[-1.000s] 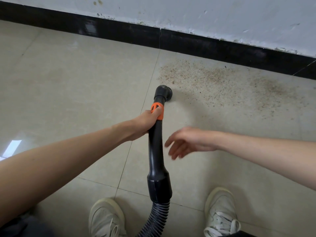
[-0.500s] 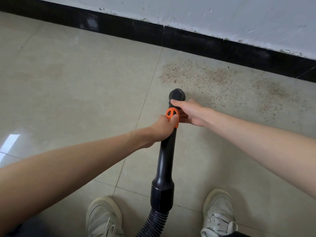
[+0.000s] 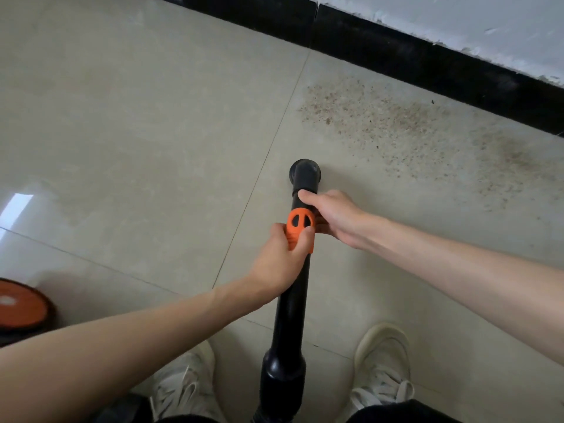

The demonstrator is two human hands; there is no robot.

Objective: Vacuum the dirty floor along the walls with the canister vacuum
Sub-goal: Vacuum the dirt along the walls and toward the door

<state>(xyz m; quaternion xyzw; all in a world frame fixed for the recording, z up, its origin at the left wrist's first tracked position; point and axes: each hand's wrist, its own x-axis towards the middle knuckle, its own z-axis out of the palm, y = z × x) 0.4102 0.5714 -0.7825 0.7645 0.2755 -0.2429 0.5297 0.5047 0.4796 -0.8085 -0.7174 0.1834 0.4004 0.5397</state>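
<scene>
Near the tile seam, black vacuum wand [image 3: 294,288] gripped by both hands: left hand [image 3: 282,261] still curled round the orange collar [image 3: 300,228], right hand [image 3: 331,216] wrapped just above. Nozzle [image 3: 305,172] short of the dirt patch [image 3: 396,123], as before. Beige tiled floor [image 3: 137,117], black skirting [image 3: 396,53], orange disc [image 3: 21,306] newly visible at left.

A glossy black wand [image 3: 293,300] with a bright orange collar [image 3: 300,224] marked by dark oval slots runs up the middle of the frame over pale beige floor tiles [image 3: 137,117] with thin brownish grout lines. Reddish-brown speckled dirt [image 3: 396,123] spreads at upper right below a black baseboard [image 3: 396,53] and a whitish wall [image 3: 488,22]. Off-white shoes [image 3: 381,367] sit at the bottom, and an orange disc with a black rim [image 3: 21,306] at the lower left edge.
</scene>
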